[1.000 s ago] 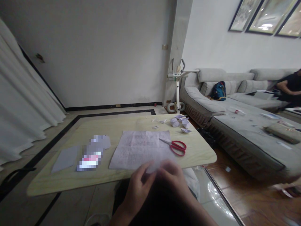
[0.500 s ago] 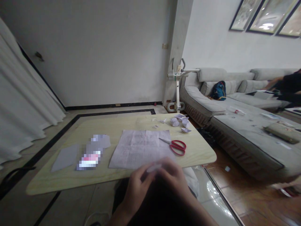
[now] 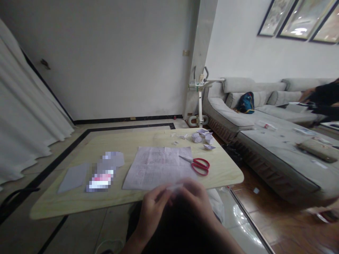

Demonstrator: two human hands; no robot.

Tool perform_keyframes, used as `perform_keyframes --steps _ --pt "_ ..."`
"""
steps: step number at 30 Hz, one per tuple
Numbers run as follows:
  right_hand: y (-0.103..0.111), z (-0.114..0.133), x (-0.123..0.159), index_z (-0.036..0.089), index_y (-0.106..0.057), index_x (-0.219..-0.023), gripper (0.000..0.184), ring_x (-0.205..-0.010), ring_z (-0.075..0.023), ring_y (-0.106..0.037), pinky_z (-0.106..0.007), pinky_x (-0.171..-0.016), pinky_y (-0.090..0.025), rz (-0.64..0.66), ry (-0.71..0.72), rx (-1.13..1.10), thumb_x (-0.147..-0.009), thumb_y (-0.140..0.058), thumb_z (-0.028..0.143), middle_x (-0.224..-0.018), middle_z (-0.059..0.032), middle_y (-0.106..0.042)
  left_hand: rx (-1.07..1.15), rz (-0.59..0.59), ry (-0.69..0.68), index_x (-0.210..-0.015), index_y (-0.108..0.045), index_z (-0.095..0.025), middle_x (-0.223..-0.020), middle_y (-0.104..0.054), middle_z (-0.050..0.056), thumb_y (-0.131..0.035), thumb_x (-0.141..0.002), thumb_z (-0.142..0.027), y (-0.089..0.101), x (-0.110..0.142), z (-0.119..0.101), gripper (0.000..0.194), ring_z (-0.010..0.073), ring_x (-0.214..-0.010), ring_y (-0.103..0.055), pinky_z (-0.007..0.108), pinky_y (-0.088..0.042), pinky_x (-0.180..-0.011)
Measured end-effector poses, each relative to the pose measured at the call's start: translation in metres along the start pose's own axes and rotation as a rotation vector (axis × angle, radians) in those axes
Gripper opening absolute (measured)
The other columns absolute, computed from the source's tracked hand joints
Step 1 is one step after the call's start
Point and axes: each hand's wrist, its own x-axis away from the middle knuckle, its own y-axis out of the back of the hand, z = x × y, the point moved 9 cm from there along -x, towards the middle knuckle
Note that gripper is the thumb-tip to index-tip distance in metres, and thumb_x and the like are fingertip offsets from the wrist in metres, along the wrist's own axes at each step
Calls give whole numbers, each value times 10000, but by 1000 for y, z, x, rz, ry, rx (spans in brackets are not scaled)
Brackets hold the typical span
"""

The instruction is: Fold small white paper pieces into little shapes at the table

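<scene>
Between my two hands, at the table's near edge, is a small piece of white paper point(image 3: 174, 187), blurred and mostly covered by my fingers. My left hand point(image 3: 156, 203) pinches its left side. My right hand point(image 3: 196, 194) is closed round its right side, smeared a little by motion. Just beyond my hands a large creased printed sheet point(image 3: 156, 165) lies flat. Scissors with red handles point(image 3: 200, 166) rest partly on that sheet's right side, their blades pointing left. Several small folded paper shapes point(image 3: 202, 137) sit near the table's far right corner.
The pale wooden table point(image 3: 106, 203) also carries a plain white sheet point(image 3: 73, 178), a pixelated patch point(image 3: 102, 176) and small scraps point(image 3: 181, 136). To the right stand a grey sofa point(image 3: 280, 151) with a blue backpack point(image 3: 247, 103) and a seated person point(image 3: 324, 97). A white curtain point(image 3: 29, 116) hangs left.
My hands stay together at the near edge, fingers shifting slightly on the paper, which shows a little less. The view has tilted very slightly; the things on the table lie as before.
</scene>
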Motion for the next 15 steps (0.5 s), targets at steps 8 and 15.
perform_keyframes --steps 8,15 --pt "2 -5 0 164 -708 -799 202 -628 -166 -580 -260 -595 -470 -40 -11 -36 -744 -726 357 -666 -8 -655 21 10 35 -913 -759 -173 -659 -718 14 -578 -885 -378 0 0 5 275 159 -572 -646 251 -531 -569" --pt "0 -4 0 168 -733 -845 237 -658 -183 -603 -266 -608 -479 -7 -16 23 -763 -715 390 -695 -16 -678 47 13 52 -883 -757 -165 -636 -689 7 -573 -881 -362 -1 -1 2 269 153 -566 -622 244 -520 -561"
